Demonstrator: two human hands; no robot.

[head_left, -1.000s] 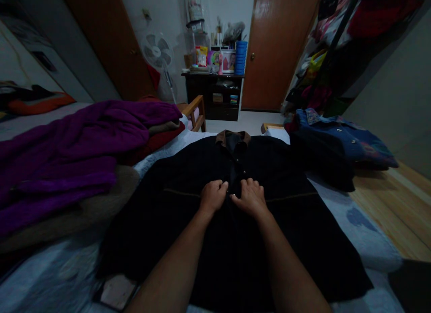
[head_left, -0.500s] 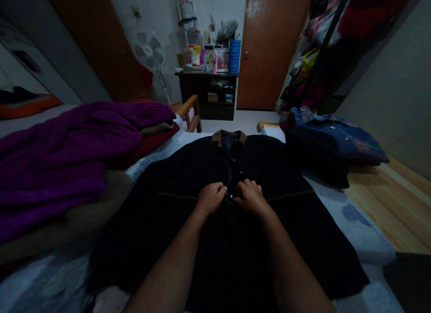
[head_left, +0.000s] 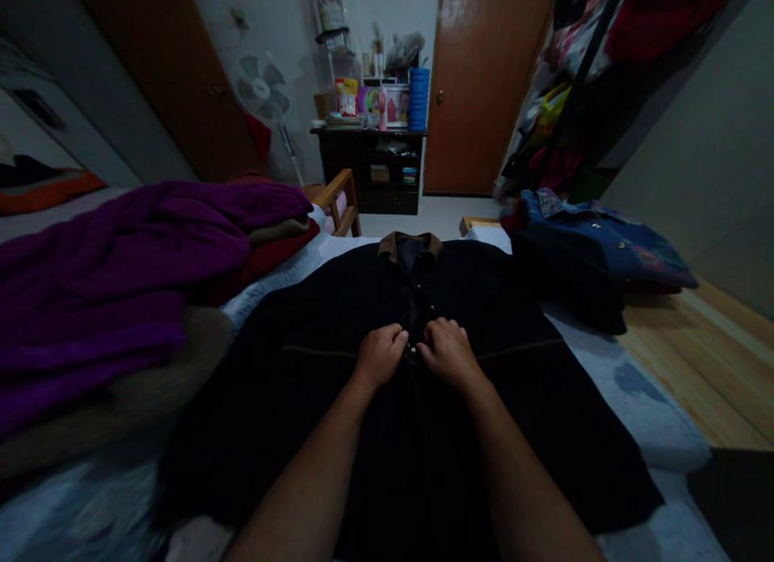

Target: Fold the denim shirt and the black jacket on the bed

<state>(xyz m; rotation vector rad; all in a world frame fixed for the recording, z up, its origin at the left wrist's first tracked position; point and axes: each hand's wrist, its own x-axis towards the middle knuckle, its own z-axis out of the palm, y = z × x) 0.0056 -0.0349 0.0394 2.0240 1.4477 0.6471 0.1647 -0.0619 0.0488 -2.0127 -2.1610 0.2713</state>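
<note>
A black jacket (head_left: 339, 296) with a brown collar (head_left: 390, 246) lies spread flat on the bed, its collar at the far end. My left hand (head_left: 380, 352) pinches the left front edge of the jacket midway down the opening. Opposite it, my right hand (head_left: 446, 348) grips the other front edge, fingers curled into the cloth. Between my hands a small shiny snap button (head_left: 414, 350) shows on the placket. More snaps run up toward the collar. The jacket's lower part is very dark, and my forearms cover some of it.
Purple clothing (head_left: 139, 239) is heaped on the left over a brown-grey fabric (head_left: 175, 352). A folded denim jacket (head_left: 629, 239) and dark cloth lie at the right. Beyond the bed (head_left: 647, 417) stand a wooden chair (head_left: 344, 199), a dark cabinet (head_left: 332, 167) and a fan (head_left: 264, 86).
My right hand has shifted slightly left, closer to my left hand and the snap. The left hand keeps its hold, and the jacket lies almost unchanged.
</note>
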